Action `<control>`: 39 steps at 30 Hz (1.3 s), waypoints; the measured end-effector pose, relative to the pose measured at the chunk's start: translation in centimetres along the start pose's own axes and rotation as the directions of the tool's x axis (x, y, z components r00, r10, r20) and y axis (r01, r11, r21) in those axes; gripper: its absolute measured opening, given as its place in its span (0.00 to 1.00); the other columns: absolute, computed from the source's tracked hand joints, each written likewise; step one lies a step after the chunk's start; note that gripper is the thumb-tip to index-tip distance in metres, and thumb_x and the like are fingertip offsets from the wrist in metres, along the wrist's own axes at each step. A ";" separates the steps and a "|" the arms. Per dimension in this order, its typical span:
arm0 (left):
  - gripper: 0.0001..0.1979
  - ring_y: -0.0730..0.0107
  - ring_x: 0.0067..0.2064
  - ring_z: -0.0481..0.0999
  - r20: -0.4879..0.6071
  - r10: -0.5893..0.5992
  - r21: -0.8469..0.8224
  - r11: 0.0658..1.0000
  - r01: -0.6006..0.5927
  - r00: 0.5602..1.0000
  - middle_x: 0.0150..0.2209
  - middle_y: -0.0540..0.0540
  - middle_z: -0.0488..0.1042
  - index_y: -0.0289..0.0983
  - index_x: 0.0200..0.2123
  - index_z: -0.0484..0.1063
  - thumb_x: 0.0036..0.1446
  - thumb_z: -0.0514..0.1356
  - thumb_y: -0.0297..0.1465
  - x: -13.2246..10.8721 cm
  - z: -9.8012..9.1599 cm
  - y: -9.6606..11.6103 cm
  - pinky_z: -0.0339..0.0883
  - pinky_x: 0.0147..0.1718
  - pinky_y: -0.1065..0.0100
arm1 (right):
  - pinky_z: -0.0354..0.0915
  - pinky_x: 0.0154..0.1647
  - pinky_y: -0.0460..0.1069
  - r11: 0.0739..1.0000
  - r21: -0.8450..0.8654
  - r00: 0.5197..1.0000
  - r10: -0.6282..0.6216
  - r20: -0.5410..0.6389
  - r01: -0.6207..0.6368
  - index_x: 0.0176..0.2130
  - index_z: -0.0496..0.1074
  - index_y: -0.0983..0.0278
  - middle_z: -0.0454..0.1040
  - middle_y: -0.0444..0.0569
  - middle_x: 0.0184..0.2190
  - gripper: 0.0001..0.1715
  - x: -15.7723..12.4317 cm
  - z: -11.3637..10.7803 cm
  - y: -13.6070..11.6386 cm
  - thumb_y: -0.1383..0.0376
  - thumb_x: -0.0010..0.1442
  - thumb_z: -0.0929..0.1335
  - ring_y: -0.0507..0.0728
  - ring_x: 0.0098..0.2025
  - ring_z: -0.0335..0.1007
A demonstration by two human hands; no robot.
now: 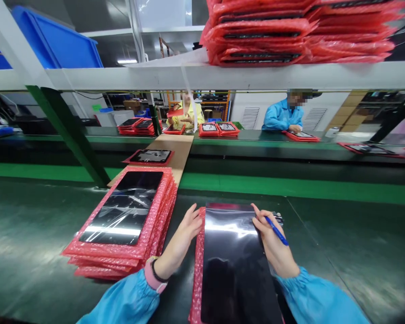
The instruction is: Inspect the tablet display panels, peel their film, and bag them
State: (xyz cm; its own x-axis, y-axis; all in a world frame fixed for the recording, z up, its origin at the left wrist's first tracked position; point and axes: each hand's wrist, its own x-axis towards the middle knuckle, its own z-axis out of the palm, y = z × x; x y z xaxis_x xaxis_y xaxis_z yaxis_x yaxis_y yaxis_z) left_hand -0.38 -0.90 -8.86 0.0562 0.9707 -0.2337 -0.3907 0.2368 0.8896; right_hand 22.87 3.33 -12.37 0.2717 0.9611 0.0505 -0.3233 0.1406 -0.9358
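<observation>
the right hand (273, 245) held a blue pen (276, 231) pinched between thumb and fingers, its forefinger stretched out onto the upper right part of a glossy black panel (234, 265). the left hand (184, 236) lay with fingers loosely spread and nothing in its grasp, the fingertips touching the panel's upper left edge. the panel lay flat between the two hands, running from their fingertips back toward the person's body, on a sheet of red bubble wrap (198, 265) whose edge showed along the side by the left hand. both arms wore light blue sleeves, and a dark band (155, 273) circled the left wrist. just left of the left hand stood a stack of panels in red bubble wrap (128, 216), the top one black and shiny. all of this rested on a dark green belt (340, 252). beyond the hands, a cardboard sheet (175, 150) bridged across to a second belt, with one more wrapped panel (150, 156) on it. farther off, two people (283, 114) in work jackets sat at the far line among more red-wrapped panels. above the hands, a shelf (290, 74) carried a high pile of red wrapped packs (300, 31).
</observation>
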 end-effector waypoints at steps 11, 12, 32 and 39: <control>0.23 0.64 0.40 0.74 -0.047 -0.213 0.191 0.957 0.218 0.976 0.40 0.41 0.72 0.34 0.43 0.67 0.43 0.67 0.31 -1.5 -4.2 -4.0 0.66 0.37 0.65 | 0.58 0.60 0.60 0.988 -0.122 0.990 -0.077 0.114 0.091 0.39 0.71 0.58 0.78 0.49 0.43 0.19 -2.6 0.1 1.9 0.61 0.47 0.75 0.64 0.52 0.72; 0.21 0.65 0.37 0.73 -0.039 -0.231 0.217 0.948 0.234 0.972 0.36 0.42 0.73 0.33 0.41 0.69 0.42 0.68 0.32 -1.4 -4.3 -4.0 0.65 0.35 0.66 | 0.56 0.62 0.61 0.988 -0.123 0.990 -0.081 0.116 0.095 0.38 0.71 0.59 0.78 0.50 0.45 0.18 -2.7 0.0 2.1 0.62 0.46 0.75 0.65 0.54 0.70; 0.16 0.75 0.25 0.64 -0.011 -0.265 0.371 0.894 0.250 0.964 0.21 0.55 0.64 0.37 0.26 0.65 0.37 0.70 0.33 0.6 -1.5 -1.9 0.55 0.26 0.71 | 0.49 0.66 0.63 0.994 -0.044 0.979 -0.092 0.184 0.102 0.38 0.69 0.58 0.76 0.51 0.51 0.13 -2.6 -1.7 4.5 0.64 0.51 0.73 0.64 0.61 0.64; 0.18 0.67 0.40 0.74 0.204 -0.112 0.221 0.973 0.066 0.972 0.39 0.46 0.75 0.37 0.43 0.73 0.47 0.67 0.31 -0.8 3.0 -0.7 0.63 0.43 0.67 | 0.52 0.65 0.63 0.996 0.012 0.987 -0.093 0.132 0.092 0.39 0.69 0.58 0.75 0.51 0.53 0.17 -2.2 -2.3 5.6 0.59 0.50 0.74 0.65 0.59 0.67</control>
State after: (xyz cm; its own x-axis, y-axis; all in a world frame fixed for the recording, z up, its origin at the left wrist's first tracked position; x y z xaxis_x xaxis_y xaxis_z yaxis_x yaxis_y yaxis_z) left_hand 2.64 -1.73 -8.07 0.2863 0.9258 -0.2470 -0.1738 0.3037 0.9368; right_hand 22.55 1.42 -18.54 0.1788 0.9668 0.1825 -0.3081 0.2312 -0.9228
